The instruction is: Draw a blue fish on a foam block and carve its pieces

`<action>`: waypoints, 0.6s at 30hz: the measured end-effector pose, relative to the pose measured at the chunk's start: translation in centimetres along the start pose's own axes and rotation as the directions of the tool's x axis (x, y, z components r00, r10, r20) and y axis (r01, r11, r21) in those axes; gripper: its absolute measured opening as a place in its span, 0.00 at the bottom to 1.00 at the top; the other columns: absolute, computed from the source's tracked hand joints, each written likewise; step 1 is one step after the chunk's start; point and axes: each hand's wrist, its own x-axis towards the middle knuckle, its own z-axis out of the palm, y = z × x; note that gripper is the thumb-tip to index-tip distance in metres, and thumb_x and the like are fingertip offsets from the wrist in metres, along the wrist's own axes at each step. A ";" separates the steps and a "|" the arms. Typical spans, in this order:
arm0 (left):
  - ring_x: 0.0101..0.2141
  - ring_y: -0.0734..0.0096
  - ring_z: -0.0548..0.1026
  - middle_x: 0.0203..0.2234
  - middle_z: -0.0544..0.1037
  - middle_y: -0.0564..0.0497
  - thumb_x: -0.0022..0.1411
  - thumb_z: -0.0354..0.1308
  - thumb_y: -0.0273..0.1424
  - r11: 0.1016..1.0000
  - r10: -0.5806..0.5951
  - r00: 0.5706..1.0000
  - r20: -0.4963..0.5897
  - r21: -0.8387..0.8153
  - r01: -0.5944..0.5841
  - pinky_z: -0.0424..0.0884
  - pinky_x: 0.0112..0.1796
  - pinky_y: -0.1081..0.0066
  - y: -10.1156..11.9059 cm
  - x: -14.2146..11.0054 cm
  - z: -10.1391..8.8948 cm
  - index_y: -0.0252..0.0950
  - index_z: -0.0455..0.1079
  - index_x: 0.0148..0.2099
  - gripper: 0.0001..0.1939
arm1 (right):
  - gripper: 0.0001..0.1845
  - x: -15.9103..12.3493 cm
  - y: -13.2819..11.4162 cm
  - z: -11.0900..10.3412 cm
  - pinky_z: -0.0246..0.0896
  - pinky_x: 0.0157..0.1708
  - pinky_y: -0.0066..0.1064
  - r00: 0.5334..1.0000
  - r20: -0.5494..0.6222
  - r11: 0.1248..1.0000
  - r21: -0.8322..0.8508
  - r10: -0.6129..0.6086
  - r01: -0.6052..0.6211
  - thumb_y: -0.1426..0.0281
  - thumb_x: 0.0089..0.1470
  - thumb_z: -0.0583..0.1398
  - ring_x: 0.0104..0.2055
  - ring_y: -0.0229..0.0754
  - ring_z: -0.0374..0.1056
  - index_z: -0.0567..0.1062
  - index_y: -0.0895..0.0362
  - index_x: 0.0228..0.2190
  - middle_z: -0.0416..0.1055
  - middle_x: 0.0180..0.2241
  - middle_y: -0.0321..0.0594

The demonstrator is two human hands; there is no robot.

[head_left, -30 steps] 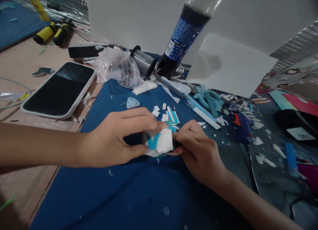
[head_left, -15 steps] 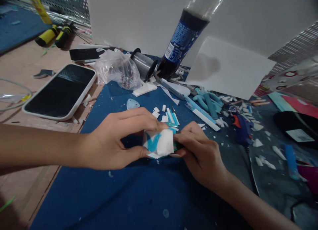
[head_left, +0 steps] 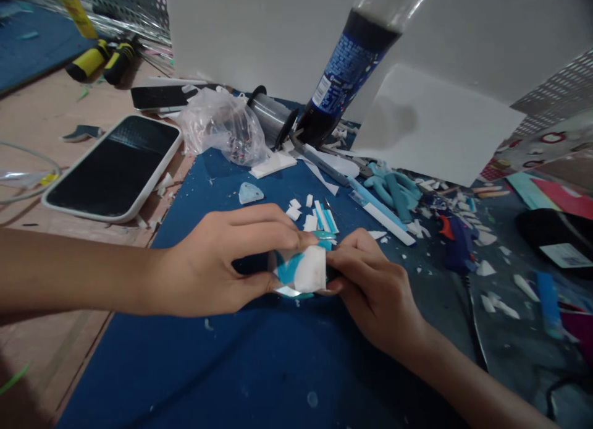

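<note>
A small white and turquoise foam piece (head_left: 309,269) is held between both hands, just above the blue mat (head_left: 194,361). My left hand (head_left: 231,262) grips its left side, with the thumb below and the fingers over the top. From the right, my right hand (head_left: 370,280) pinches its other edge with closed fingers. The fingertips hide part of the piece, so its full shape does not show. Just beyond the hands lie small white foam scraps (head_left: 293,212) and white and turquoise strips (head_left: 326,217). A pale blue rounded triangular piece (head_left: 251,193) lies behind my left hand.
A phone (head_left: 115,169) lies at left. Behind stand a dark drink bottle (head_left: 345,70), a clear plastic bag (head_left: 222,126) and a spool (head_left: 272,117). Blue-handled scissors (head_left: 396,188), a utility knife (head_left: 377,209) and a glue gun (head_left: 458,243) with its cord lie at right among scraps.
Both hands keep their grip on the foam piece, which has turned very slightly. The whole view has shifted a little, so the background things sit slightly further right.
</note>
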 end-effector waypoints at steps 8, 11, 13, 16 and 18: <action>0.43 0.64 0.84 0.43 0.84 0.46 0.73 0.62 0.25 1.000 -0.003 1.000 0.003 -0.002 0.003 0.83 0.43 0.69 0.0 0.0 0.1 0.40 0.70 0.49 0.06 | 0.08 -0.1 0.0 0.2 0.62 0.29 0.33 1.000 -0.009 0.999 -0.032 -0.011 0.010 0.74 0.73 0.57 0.27 0.41 0.63 0.69 0.53 0.37 0.69 0.23 0.33; 0.44 0.66 0.83 0.43 0.83 0.46 0.73 0.62 0.25 1.000 0.001 1.000 0.002 0.009 -0.001 0.83 0.44 0.71 0.0 0.0 0.0 0.39 0.70 0.48 0.06 | 0.09 -0.1 0.0 0.3 0.62 0.29 0.34 1.000 -0.008 0.999 -0.037 -0.007 0.006 0.75 0.73 0.56 0.27 0.41 0.63 0.69 0.53 0.37 0.68 0.23 0.33; 0.44 0.66 0.84 0.44 0.83 0.46 0.73 0.62 0.24 1.000 -0.003 1.000 -0.003 0.012 0.003 0.83 0.44 0.72 0.0 -0.1 0.1 0.39 0.70 0.48 0.06 | 0.10 -0.2 0.0 0.3 0.61 0.29 0.34 1.000 -0.006 0.999 -0.035 -0.001 0.001 0.75 0.73 0.56 0.27 0.41 0.63 0.70 0.53 0.36 0.69 0.23 0.33; 0.44 0.66 0.83 0.44 0.83 0.46 0.73 0.62 0.24 1.000 -0.013 1.000 -0.004 0.015 0.013 0.82 0.43 0.72 0.0 -0.1 0.1 0.39 0.70 0.47 0.06 | 0.10 -0.2 -0.1 0.4 0.61 0.28 0.34 1.000 -0.008 1.000 -0.028 0.005 -0.006 0.74 0.73 0.57 0.27 0.41 0.64 0.72 0.53 0.36 0.69 0.23 0.34; 0.42 0.66 0.83 0.43 0.83 0.46 0.72 0.63 0.25 1.000 -0.011 1.000 -0.013 0.005 0.011 0.82 0.42 0.72 0.0 -0.1 0.2 0.39 0.70 0.47 0.06 | 0.10 -0.2 -0.1 0.4 0.61 0.28 0.34 1.000 -0.021 1.000 -0.019 0.008 -0.009 0.74 0.72 0.57 0.27 0.41 0.64 0.72 0.53 0.36 0.70 0.23 0.33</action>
